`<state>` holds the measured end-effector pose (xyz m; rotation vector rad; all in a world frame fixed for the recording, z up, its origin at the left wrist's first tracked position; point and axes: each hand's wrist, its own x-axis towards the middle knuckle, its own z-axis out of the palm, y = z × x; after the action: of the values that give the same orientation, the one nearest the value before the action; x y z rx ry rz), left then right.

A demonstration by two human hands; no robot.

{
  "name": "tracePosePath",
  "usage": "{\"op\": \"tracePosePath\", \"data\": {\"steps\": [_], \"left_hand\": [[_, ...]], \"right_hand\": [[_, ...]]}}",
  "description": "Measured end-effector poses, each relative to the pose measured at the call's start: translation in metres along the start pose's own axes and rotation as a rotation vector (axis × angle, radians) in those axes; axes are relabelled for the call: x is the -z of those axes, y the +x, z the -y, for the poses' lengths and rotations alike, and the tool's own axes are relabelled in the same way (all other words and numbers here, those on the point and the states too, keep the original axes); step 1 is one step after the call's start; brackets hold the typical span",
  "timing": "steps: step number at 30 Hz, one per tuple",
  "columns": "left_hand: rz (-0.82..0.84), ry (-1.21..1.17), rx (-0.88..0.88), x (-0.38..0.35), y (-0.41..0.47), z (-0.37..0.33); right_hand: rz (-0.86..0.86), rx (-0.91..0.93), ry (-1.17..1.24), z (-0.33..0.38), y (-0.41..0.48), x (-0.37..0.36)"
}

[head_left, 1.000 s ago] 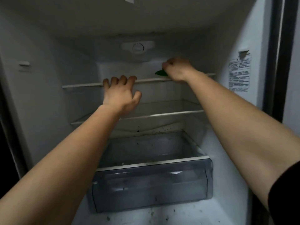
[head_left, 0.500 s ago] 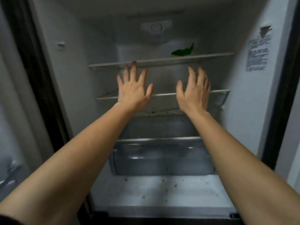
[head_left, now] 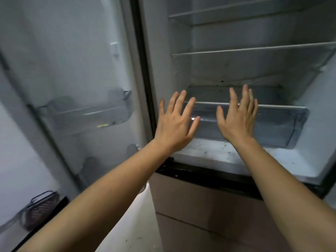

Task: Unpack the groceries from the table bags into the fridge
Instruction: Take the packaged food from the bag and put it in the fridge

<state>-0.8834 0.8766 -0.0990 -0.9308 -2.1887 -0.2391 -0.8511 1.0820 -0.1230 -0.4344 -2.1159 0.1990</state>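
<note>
fridge floor [head_left: 209, 151] | clr drawer [head_left: 278, 124] sits on it | dark specks [head_left: 225, 145]

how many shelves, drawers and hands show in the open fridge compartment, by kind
white-edged glass shelves: 2
clear plastic crisper drawer: 1
bare open hands: 2, the left hand and the right hand
total: 5

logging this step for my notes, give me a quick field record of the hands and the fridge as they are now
left hand: open, fingers spread, holds nothing
right hand: open, fingers spread, holds nothing
white fridge: door swung open to the left
clear plastic crisper drawer: below the shelves, behind both hands
white-edged glass shelves: two in view
clear plastic door bin: on the open door, small yellow scrap inside
</note>
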Motion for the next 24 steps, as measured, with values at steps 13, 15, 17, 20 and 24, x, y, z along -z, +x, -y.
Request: {"op": "tracePosePath", "data": {"steps": [13, 15, 17, 20, 24], "left_hand": [[0.164, 0.208, 0.343, 0.225, -0.361, 0.174], [0.222, 0.271, 0.463, 0.259, -0.415, 0.216], [0.263, 0.344, 0.571, 0.293, -0.466, 0.251], [0.284, 0.443, 0.753, 0.337, -0.534, 0.293], [0.371, 0.523, 0.972, 0.376, -0.621, 0.332]], "right_hand": [[0.167, 0.154, 0.325, 0.307, -0.226, 0.057], [0.209, 0.240, 0.390, 0.369, -0.254, 0.056], [0.252, 0.332, 0.440, 0.429, -0.281, 0.051], [0.338, 0.448, 0.509, 0.511, -0.323, 0.038], [0.487, 0.583, 0.576, 0.600, -0.391, 0.017]]}}
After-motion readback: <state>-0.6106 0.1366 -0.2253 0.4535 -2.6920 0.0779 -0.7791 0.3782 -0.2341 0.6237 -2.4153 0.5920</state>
